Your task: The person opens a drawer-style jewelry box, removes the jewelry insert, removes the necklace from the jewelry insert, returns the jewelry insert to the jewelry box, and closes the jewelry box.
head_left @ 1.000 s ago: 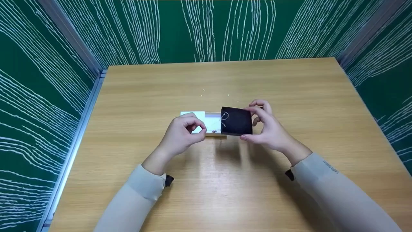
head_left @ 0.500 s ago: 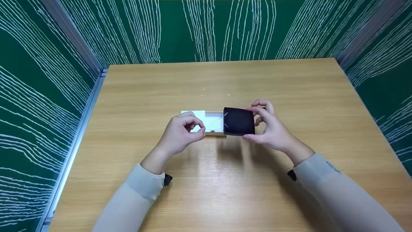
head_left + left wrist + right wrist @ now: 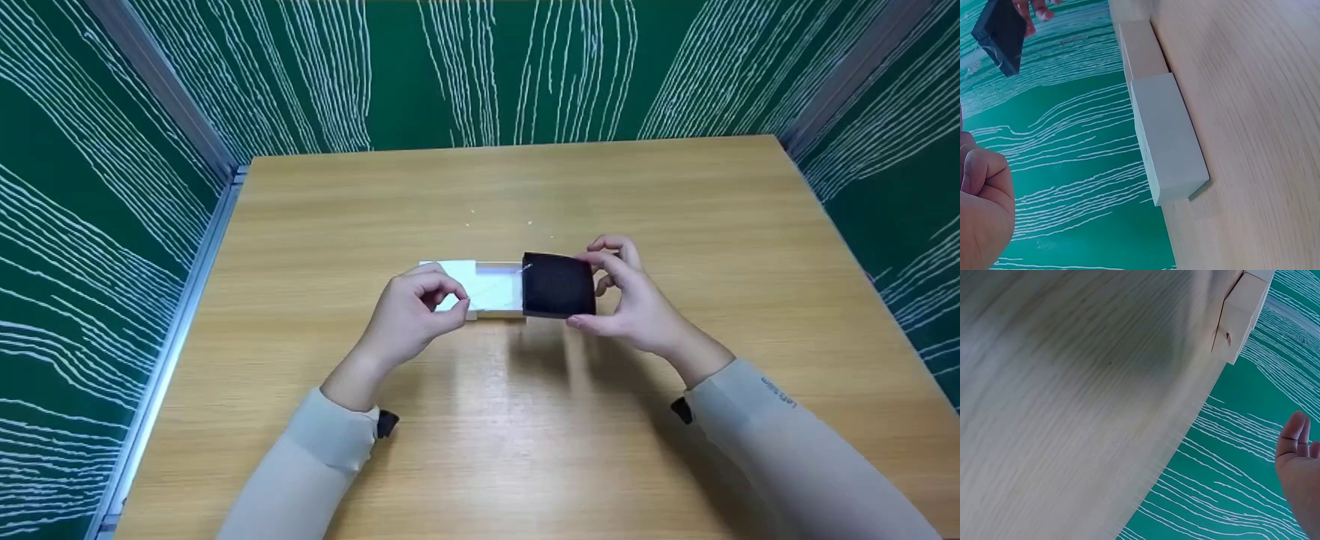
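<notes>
My right hand holds a black square pad by its right side, thumb at the near edge and fingers at the far edge. A fine chain hangs at the pad's left edge, and a faint line runs from there toward my left hand. That hand has thumb and forefinger tips pinched together; the chain's end between them is too small to make out. Below and behind lies a small white box, its outer part at the left and a paler tan part showing beyond it.
The box stands on a wooden table. Several tiny white specks lie farther back. Green walls with white streaks enclose the table at the back and both sides.
My right hand and the pad have shifted slightly right, my left hand slightly left. The chain that looped loosely at the pad's edge is now drawn straighter, and the small dark pendant below is out of sight.
</notes>
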The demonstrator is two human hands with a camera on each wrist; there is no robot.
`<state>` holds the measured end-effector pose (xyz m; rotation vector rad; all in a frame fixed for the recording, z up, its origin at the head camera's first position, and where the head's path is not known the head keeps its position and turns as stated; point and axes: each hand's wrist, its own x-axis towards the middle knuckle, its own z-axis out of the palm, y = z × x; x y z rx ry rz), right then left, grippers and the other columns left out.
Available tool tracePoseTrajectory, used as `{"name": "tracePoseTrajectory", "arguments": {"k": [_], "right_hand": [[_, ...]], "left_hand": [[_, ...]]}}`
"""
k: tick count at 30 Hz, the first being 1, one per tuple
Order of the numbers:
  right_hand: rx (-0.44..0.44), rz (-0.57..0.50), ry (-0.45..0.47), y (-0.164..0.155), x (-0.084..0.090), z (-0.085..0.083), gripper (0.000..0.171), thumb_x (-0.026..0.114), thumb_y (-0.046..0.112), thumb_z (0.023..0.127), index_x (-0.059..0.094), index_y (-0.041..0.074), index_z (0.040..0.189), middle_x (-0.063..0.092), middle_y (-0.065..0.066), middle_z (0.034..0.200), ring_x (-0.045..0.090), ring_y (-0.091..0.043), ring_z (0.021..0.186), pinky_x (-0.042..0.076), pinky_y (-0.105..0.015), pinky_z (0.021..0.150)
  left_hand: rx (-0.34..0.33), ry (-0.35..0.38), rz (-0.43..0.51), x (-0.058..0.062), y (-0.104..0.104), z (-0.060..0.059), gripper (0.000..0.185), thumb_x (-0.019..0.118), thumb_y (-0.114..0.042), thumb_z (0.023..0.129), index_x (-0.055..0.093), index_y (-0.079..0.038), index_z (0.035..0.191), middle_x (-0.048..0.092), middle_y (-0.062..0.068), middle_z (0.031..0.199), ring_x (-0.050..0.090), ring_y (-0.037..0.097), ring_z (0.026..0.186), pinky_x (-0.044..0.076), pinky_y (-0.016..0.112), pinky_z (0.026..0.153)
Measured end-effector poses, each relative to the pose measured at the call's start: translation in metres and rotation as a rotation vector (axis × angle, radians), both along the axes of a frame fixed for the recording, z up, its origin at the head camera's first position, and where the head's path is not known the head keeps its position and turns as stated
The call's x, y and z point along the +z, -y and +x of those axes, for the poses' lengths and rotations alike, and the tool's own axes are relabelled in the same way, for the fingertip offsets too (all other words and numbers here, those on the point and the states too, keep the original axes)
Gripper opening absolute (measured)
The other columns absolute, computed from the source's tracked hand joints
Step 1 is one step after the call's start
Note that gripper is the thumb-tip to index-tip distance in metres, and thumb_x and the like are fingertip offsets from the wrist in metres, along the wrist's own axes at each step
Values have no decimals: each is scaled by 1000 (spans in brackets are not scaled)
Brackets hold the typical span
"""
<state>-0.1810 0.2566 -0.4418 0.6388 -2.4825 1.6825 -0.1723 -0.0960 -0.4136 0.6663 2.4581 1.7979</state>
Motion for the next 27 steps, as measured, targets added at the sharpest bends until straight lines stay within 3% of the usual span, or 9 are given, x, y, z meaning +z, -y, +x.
{"name": "tracePoseTrajectory", "arguments": {"k": [13,24,27], "right_hand": [[-8,4,12,-4,-4,1,79,99,0,74,67,-4,146,39,-12,154,52,-20,124,50,-27,90],[3,16,9,-6,-7,6,80,101,1,73,68,-1,146,39,-11,154,47,-22,130,50,-28,91],[10,19,7,-7,-8,7,80,101,0,73,68,0,147,39,-11,153,53,-26,117,49,-28,90]], "left_hand": [[33,25,8,-1,8,0,7,82,-6,97,85,-12,95,55,-5,87,50,29,86,38,23,74],[58,24,4,1,13,-2,4,82,-8,99,84,-10,97,63,-4,92,49,17,85,39,23,75],[61,26,25,0,15,-3,4,82,-7,99,84,-8,97,66,-3,94,49,17,85,39,22,75]]}}
